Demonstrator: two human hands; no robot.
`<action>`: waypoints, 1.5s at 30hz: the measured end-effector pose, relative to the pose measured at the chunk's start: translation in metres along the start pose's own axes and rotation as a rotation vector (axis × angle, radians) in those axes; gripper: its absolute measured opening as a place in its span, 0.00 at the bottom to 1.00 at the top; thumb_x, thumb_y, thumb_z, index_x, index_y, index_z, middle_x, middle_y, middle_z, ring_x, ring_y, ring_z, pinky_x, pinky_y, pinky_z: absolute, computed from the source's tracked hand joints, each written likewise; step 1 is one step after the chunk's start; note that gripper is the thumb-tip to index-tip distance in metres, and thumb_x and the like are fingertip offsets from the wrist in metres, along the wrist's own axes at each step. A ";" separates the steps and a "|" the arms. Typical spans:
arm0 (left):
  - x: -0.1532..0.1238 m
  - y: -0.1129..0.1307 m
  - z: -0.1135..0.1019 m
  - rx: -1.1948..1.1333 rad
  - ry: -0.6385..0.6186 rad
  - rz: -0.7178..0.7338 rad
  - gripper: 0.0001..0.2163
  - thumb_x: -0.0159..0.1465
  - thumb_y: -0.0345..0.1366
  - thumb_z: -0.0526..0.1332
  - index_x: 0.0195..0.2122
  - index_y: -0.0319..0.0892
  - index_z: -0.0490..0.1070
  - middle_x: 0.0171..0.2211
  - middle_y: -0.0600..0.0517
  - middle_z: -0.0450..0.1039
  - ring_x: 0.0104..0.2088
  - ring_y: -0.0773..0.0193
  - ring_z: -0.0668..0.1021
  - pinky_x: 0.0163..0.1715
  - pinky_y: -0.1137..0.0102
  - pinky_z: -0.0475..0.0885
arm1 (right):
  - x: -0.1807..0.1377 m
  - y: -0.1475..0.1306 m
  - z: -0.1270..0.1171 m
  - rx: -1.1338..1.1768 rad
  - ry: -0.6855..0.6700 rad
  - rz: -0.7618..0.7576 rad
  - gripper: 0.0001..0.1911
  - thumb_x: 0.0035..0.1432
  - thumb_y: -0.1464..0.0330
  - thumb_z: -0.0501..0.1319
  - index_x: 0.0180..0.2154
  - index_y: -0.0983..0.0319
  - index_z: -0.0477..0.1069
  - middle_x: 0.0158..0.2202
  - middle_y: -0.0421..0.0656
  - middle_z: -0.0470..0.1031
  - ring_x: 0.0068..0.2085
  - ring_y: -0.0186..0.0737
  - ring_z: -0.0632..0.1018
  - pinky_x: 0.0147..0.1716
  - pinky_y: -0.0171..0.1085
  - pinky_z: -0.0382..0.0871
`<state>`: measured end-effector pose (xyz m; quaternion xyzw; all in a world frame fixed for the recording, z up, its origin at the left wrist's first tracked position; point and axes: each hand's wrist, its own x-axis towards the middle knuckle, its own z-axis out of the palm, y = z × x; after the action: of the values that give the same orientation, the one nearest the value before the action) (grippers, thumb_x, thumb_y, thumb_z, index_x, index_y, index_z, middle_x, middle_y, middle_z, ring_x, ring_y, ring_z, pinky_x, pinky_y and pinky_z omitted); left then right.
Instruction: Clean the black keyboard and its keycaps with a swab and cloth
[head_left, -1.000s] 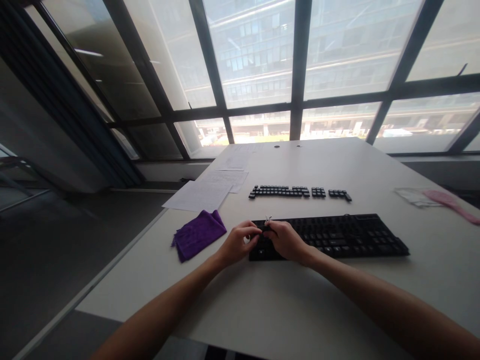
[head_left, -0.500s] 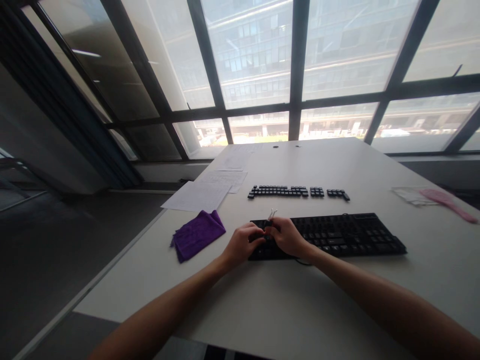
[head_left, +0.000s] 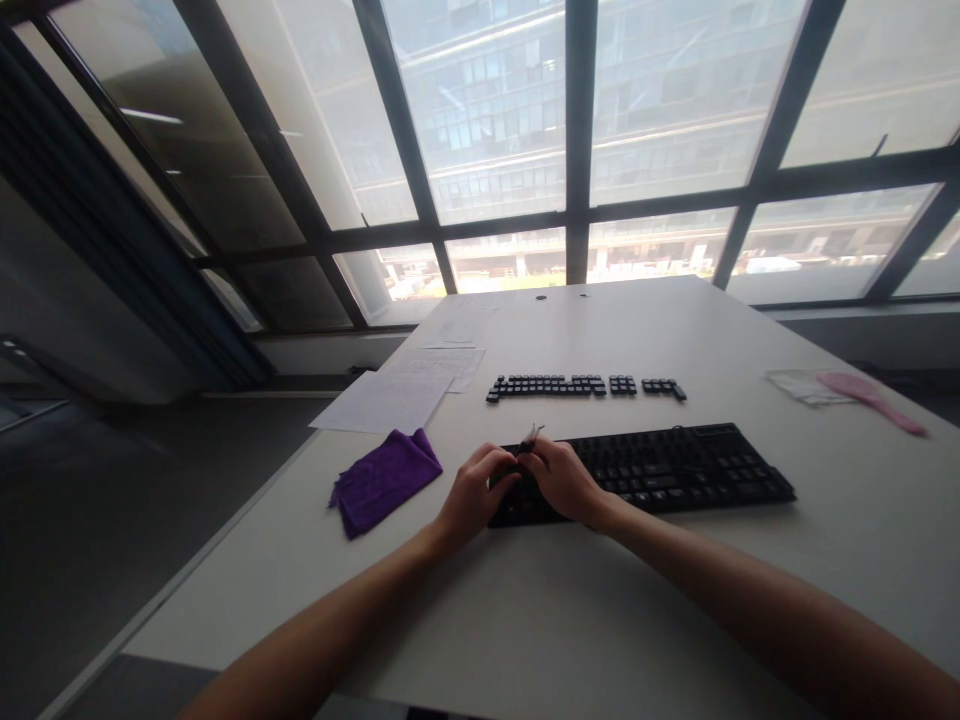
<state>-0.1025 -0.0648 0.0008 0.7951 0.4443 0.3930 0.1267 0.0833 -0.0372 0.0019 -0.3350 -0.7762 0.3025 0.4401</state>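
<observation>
Windows: dark-framed panes (head_left: 480,110) rise behind the desk, a pale building beyond them; a dark curtain (head_left: 127,230) hangs on your left.
Desk: a white top (head_left: 465,610) runs from you toward the glass.
Keyboard: the black keyboard (head_left: 679,470) lies flat in front of you, its left end under your hands.
Right hand: your right hand (head_left: 564,484) is over the keyboard's left part, fingers closed in a narrow pinch on a small tool (head_left: 535,434) — its pale prongs stick up past your fingertips.
Left hand: your left hand (head_left: 471,488) meets the right at the fingertips, fingers curled and close together; whether they grip anything, you cannot tell from here.
Loose keycaps: black keycaps (head_left: 547,384) stand in three groups, beyond the keyboard and apart from it.
Left side: a folded purple cloth (head_left: 390,482) lies near your left hand, with printed papers (head_left: 382,402) just past it.
Right side: a pink long-handled item (head_left: 870,390) overlaps a crumpled whitish piece (head_left: 802,386) — both well apart from your hands.
</observation>
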 end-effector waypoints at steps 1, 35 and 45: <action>0.000 0.001 0.000 0.006 -0.003 0.000 0.03 0.64 0.33 0.62 0.39 0.43 0.71 0.35 0.51 0.71 0.36 0.63 0.74 0.38 0.69 0.70 | 0.000 0.000 0.000 -0.001 -0.003 -0.018 0.09 0.66 0.69 0.54 0.33 0.61 0.69 0.29 0.40 0.75 0.30 0.37 0.74 0.33 0.34 0.63; 0.050 -0.066 -0.012 -0.169 0.176 -0.257 0.10 0.58 0.40 0.67 0.36 0.40 0.77 0.33 0.49 0.79 0.34 0.60 0.79 0.38 0.66 0.76 | 0.012 0.015 0.004 0.371 0.103 0.256 0.09 0.63 0.62 0.56 0.33 0.61 0.66 0.26 0.43 0.78 0.25 0.38 0.78 0.26 0.35 0.69; 0.093 -0.107 0.015 0.088 0.012 -0.153 0.04 0.57 0.33 0.67 0.34 0.43 0.81 0.34 0.50 0.80 0.37 0.59 0.78 0.44 0.64 0.73 | 0.011 0.017 0.005 0.371 0.084 0.256 0.10 0.63 0.63 0.57 0.32 0.62 0.67 0.27 0.43 0.77 0.25 0.37 0.77 0.26 0.35 0.69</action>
<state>-0.1286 0.0734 -0.0204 0.7612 0.5213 0.3670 0.1188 0.0793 -0.0196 -0.0078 -0.3565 -0.6392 0.4794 0.4843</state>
